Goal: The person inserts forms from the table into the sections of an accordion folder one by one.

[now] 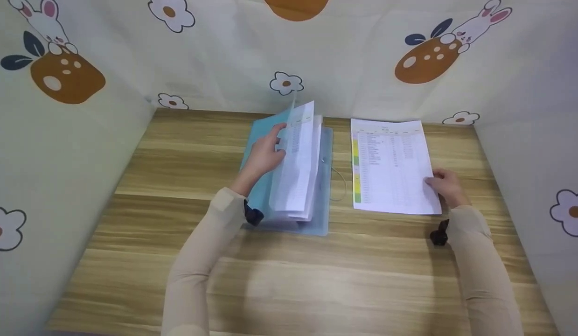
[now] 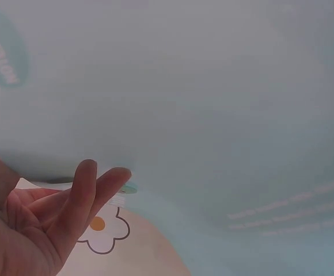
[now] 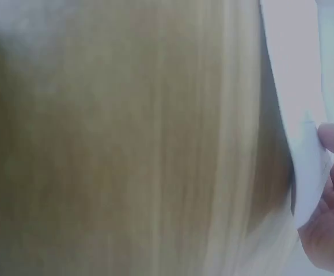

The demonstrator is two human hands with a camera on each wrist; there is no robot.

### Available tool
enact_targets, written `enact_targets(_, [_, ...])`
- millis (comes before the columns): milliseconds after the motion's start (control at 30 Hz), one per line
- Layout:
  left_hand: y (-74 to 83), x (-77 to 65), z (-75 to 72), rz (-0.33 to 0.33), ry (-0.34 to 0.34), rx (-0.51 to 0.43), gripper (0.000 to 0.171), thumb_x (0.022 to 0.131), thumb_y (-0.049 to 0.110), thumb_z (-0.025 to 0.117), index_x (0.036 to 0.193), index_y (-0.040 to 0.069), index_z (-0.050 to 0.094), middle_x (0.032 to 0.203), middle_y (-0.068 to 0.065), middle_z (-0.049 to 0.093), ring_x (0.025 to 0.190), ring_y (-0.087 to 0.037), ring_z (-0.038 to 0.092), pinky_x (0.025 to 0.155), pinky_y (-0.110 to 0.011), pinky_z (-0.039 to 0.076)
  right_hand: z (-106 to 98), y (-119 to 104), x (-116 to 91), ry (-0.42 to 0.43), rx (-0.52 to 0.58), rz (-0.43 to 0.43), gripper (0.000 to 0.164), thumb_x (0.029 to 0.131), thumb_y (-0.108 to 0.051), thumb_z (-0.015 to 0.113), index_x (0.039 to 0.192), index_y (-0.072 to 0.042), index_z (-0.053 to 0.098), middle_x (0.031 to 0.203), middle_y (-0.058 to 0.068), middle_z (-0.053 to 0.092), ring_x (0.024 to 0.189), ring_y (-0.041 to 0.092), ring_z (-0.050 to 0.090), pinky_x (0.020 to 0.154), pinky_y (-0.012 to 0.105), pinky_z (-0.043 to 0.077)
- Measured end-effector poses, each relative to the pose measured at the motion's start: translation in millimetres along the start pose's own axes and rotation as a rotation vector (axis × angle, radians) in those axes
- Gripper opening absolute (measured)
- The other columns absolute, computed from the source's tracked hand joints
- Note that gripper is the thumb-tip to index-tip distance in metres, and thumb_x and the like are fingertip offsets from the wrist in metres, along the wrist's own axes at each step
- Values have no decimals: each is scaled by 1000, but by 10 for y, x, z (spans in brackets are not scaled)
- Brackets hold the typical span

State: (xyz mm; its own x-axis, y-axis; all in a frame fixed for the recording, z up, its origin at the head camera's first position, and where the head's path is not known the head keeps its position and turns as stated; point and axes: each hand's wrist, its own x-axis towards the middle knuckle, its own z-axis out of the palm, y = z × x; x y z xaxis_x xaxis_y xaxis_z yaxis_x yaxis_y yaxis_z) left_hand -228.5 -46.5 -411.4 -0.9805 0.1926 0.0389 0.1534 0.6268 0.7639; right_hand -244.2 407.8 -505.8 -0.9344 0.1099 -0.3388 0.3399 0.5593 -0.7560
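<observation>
A blue folder [image 1: 263, 184] lies spread on the wooden table, its clear sleeves and printed pages [image 1: 300, 163] standing up in a fan. My left hand [image 1: 265, 154] reaches over the left cover, with index finger and thumb extended against the left side of the raised pages. In the left wrist view, the fingers of the left hand [image 2: 69, 213] overlap the lower edge of a pale blue sheet [image 2: 184, 115] with lettering. To the folder's right is a printed sheet of paper [image 1: 391, 172] with a coloured strip. My right hand [image 1: 449, 186] pinches its right edge, which bends upward in the right wrist view.
An elastic cord [image 1: 342, 184] loops out from the folder's right cover toward the paper. Patterned fabric [image 1: 223, 60] hangs along the back and both sides of the wooden table [image 1: 344, 284]. Dark devices sit on both wrists.
</observation>
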Motion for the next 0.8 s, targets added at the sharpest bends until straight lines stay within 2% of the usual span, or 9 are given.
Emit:
enact_targets(233, [-9, -5, -29, 28, 18, -12, 57, 80, 0, 44, 135, 9, 31, 120, -16, 51, 107, -25, 50, 77, -36, 44, -82, 91, -37, -55, 55, -64, 36, 88, -18, 51, 109, 10, 44, 90, 4, 50, 75, 9, 46, 65, 20, 40])
enact_targets(400, [-16, -14, -49, 6, 11, -31, 57, 82, 2, 46, 136, 11, 30, 123, -14, 48, 107, -24, 49, 78, -37, 44, -134, 156, -65, -163, 298, -45, 28, 88, -14, 52, 109, 2, 45, 82, -7, 54, 74, 5, 51, 66, 22, 43])
enact_targets(567, [-22, -14, -49, 2, 11, -44, 57, 82, 2, 47, 136, 12, 29, 124, -13, 47, 109, -25, 48, 79, -37, 44, -172, 222, -82, -235, 553, 11, 17, 87, -8, 52, 103, -4, 47, 85, -5, 58, 77, 8, 55, 68, 24, 45])
enact_targets(700, [-19, -20, -48, 3, 8, -51, 57, 83, 2, 47, 136, 12, 29, 126, -13, 46, 109, -25, 48, 80, -37, 44, -178, 267, -83, -267, 684, 13, 9, 87, -4, 52, 94, -7, 54, 84, -1, 60, 76, 10, 57, 67, 24, 46])
enact_targets(800, [-12, -21, -50, -1, 6, -52, 57, 83, 2, 47, 136, 12, 29, 126, -13, 46, 109, -25, 48, 81, -38, 43, -180, 283, -84, -291, 743, 1, 9, 86, -2, 51, 89, -8, 57, 83, 1, 60, 74, 11, 57, 66, 25, 46])
